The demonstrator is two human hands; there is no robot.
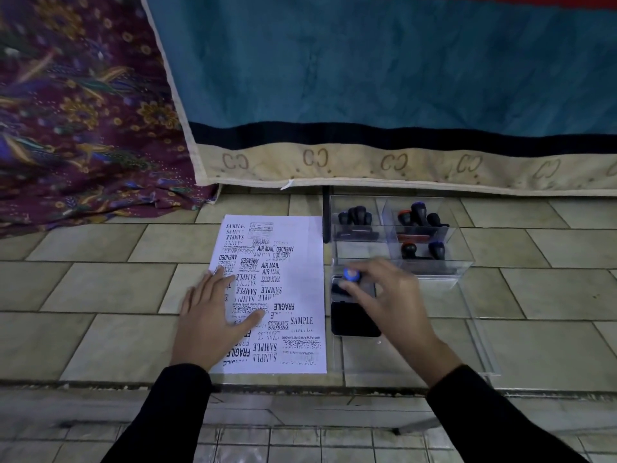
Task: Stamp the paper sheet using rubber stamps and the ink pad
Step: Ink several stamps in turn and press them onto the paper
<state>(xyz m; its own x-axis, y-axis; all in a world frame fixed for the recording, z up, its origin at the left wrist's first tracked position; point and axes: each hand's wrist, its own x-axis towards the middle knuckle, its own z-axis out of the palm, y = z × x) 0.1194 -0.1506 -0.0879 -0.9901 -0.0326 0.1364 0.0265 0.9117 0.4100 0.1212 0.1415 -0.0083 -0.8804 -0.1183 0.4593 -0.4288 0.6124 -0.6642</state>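
Right hand (394, 295) blurred. Its fingertips pinch the blue-capped black rubber stamp (350, 274) over the open black ink pad case (354, 320). The fingers hide the stamp's base, so contact with the pad cannot be told.

Left hand (210, 315) lies flat with fingers spread, pressing the left side of the white paper sheet (307, 279). The sheet lies on the beige tiled floor (100, 289), crowded with black impressions and just left of the pad.

Clear plastic divided box (464, 259) behind the pad:
- Back-left compartment: black-handled stamps (355, 215).
- Back-right compartment: more stamps (417, 215), one with a red collar.
- Front-right compartment: two stamps (422, 250).

The transparent walls make the edges hard to read.
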